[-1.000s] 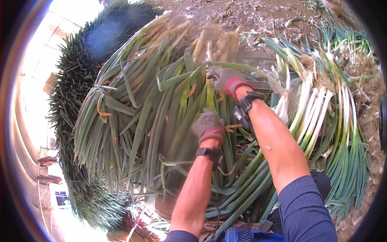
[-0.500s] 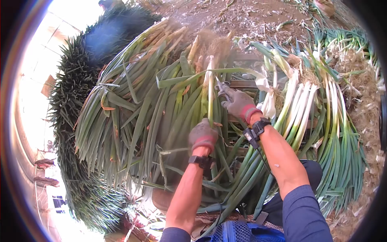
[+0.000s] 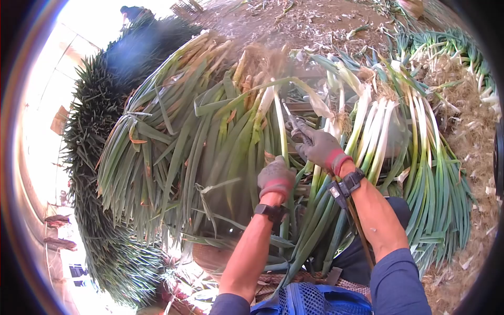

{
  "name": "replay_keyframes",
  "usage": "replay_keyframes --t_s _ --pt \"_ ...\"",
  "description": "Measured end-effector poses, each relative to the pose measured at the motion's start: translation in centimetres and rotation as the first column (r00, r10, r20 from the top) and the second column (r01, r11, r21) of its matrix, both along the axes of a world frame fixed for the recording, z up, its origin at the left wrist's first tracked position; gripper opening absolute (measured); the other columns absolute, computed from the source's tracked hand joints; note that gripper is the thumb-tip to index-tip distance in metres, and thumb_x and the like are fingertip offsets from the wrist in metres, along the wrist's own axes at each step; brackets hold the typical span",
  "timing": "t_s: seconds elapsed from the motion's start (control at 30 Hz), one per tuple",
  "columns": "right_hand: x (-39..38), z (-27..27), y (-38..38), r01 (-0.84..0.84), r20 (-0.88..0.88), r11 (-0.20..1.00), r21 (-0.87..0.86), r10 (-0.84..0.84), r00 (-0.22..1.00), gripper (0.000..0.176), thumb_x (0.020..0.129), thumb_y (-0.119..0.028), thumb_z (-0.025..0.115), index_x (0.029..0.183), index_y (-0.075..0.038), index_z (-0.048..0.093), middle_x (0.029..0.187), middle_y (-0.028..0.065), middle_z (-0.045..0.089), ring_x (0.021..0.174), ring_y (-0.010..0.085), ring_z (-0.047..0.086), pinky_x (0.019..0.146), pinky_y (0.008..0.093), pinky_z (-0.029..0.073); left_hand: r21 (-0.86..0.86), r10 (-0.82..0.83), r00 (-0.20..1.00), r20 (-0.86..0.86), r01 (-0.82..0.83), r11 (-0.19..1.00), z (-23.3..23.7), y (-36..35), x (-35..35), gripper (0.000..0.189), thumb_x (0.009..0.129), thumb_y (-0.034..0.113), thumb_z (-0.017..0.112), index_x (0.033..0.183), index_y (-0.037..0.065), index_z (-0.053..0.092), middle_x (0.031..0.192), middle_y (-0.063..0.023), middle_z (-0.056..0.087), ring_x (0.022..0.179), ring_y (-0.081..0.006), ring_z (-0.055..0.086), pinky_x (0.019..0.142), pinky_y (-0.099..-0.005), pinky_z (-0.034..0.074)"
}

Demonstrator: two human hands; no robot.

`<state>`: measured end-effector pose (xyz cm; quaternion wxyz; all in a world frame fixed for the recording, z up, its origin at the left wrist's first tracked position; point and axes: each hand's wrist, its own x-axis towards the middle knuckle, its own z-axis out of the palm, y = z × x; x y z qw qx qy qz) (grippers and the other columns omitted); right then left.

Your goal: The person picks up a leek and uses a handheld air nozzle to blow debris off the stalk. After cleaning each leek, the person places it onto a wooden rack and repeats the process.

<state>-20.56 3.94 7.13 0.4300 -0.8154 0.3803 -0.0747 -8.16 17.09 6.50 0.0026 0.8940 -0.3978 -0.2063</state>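
My left hand (image 3: 276,177), in a grey and red glove, is closed around the green part of a long onion stalk (image 3: 280,126), whose white end points away from me. Just right of it, my right hand (image 3: 319,149) grips a dark nozzle tool (image 3: 294,122) with a thin tip near the stalk. A hose runs from the tool down along my right forearm. On the left lies a large heap of untrimmed leafy onions (image 3: 173,136). Cleaner white onion stalks (image 3: 375,128) lie to the right of my right hand.
A tall dark green stack of onions (image 3: 89,173) stands at the far left. More bundled onions (image 3: 428,152) lie at the right, beside peeled skins (image 3: 457,115). Littered soil (image 3: 315,26) stretches behind. Part of a person (image 3: 135,12) shows at the top left.
Both hands have shifted right, and my left hand is slightly lower. The held stalk now stands apart from the brown-rooted onions, and the tool has tilted with its tip left of my right hand.
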Motion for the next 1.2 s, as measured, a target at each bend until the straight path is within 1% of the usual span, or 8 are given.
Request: replay_keyframes --t_s 0.27,0.4,0.77,0.9,0.97,1.03,1.13,1.2 --pt "-1.3 -0.1 -2.3 0.079 0.007 0.982 0.171 -0.082 0.997 0.071 0.093 -0.039 0.072 0.158 -0.015 0.053 0.131 0.0217 0.073 0.119 0.0373 0.071 0.104 0.0410 0.052 -0.015 -0.058 0.996 -0.069 0.057 0.998 -1.5 -0.8 -4.2 0.045 0.094 0.044 0.070 0.120 0.008 0.066 0.111 -0.0205 0.078 0.105 -0.0400 0.075 0.092 -0.0502 0.058" --pt "-2.6 0.5 -2.2 -0.054 -0.096 0.998 -0.035 0.050 0.994 0.068 0.092 -0.036 0.072 0.156 -0.021 0.056 0.120 0.0190 0.075 0.107 0.0346 0.073 0.099 0.0413 0.053 -0.060 -0.158 0.986 -0.054 0.155 0.986 -3.5 -1.3 -7.8 0.036 0.095 0.036 0.067 0.117 0.007 0.067 0.106 -0.0194 0.077 0.097 -0.0397 0.076 0.083 -0.0506 0.060" --pt "-5.5 2.9 -7.0 -0.479 -0.436 0.878 0.022 0.439 0.786 0.072 0.083 -0.034 0.077 0.152 -0.018 0.061 0.113 0.0193 0.077 0.105 0.0376 0.073 0.096 0.0432 0.055 -0.085 -0.439 0.889 0.133 0.452 0.888 -1.5 -1.2 -13.6 0.015 0.092 0.020 0.064 0.102 0.009 0.063 0.086 -0.0091 0.074 0.068 -0.0332 0.076 0.058 -0.0488 0.054" --pt "-3.9 2.3 -10.6 -0.392 -0.439 0.916 -0.081 0.321 0.839 0.065 0.083 -0.023 0.073 0.147 -0.017 0.065 0.110 0.0185 0.078 0.098 0.0323 0.076 0.093 0.0444 0.058 -0.122 -0.490 0.870 0.047 0.492 0.862 -0.1 -0.1 -14.2 0.024 0.094 0.026 0.064 0.107 0.006 0.060 0.089 -0.0102 0.073 0.073 -0.0343 0.076 0.061 -0.0513 0.055" --pt "-4.4 -0.7 -15.5 -0.016 -0.279 0.965 -0.261 -0.059 0.958 0.059 0.088 -0.021 0.069 0.147 -0.017 0.065 0.114 0.0197 0.077 0.100 0.0330 0.075 0.094 0.0442 0.057 -0.150 -0.479 0.874 -0.081 0.464 0.873 0.5 0.0 -14.1 0.029 0.096 0.031 0.063 0.110 0.006 0.058 0.094 -0.0129 0.073 0.080 -0.0361 0.076 0.067 -0.0525 0.057" --pt "-5.7 0.5 -16.3 0.366 -0.071 0.896 -0.250 -0.394 0.916 0.054 0.092 -0.023 0.069 0.146 -0.016 0.066 0.115 0.0171 0.078 0.100 0.0276 0.075 0.095 0.0407 0.057 -0.156 -0.416 0.889 -0.193 0.391 0.907 2.7 -0.4 -11.2 0.046 0.096 0.050 0.066 0.118 0.010 0.057 0.104 -0.0178 0.073 0.097 -0.0387 0.074 0.083 -0.0531 0.057" --pt "-9.1 -0.8 -14.9 0.269 0.003 0.963 0.012 -0.269 0.963 0.059 0.093 -0.027 0.072 0.150 -0.017 0.063 0.114 0.0129 0.078 0.101 0.0232 0.073 0.097 0.0373 0.056 -0.515 -0.282 0.958 0.056 0.270 0.813 1.6 -0.8 -2.2 0.032 0.093 0.039 0.072 0.114 0.014 0.072 0.096 -0.0144 0.074 0.088 -0.0357 0.073 0.080 -0.0486 0.059" --pt "-10.5 -1.9 -11.4 0.134 0.027 0.990 0.045 -0.135 0.990 0.073 0.092 -0.030 0.076 0.160 -0.020 0.052 0.125 0.0145 0.075 0.108 0.0245 0.071 0.102 0.0398 0.053 -0.415 -0.121 0.944 0.307 0.247 0.876 0.3 -1.9 5.3 0.034 0.092 0.035 0.073 0.117 0.013 0.073 0.108 -0.0125 0.075 0.097 -0.0349 0.072 0.084 -0.0489 0.058"
